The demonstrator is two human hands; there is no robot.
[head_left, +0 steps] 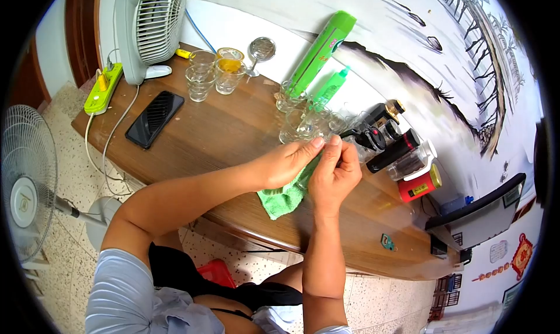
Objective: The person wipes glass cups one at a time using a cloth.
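**Plenty Tucked Out of Sight**

And what, if anything, sits between the left hand [287, 163] and the right hand [335, 175]? Can't tell from here! The green cloth [281, 202] disappears partly behind them. Just beyond, the clear glasses [296, 124] overlap so tightly that the count is lost. Up top, the white fan [158, 28] is sliced by the picture's edge; far left, the standing fan [24, 195] runs into the dark rim. Lettering on the red tin [420, 186]: too small to read! That little teal object [387, 241] on the bench [224, 127]: no naming it. Down below, a red item [218, 272] is partly covered by black shorts [178, 270].
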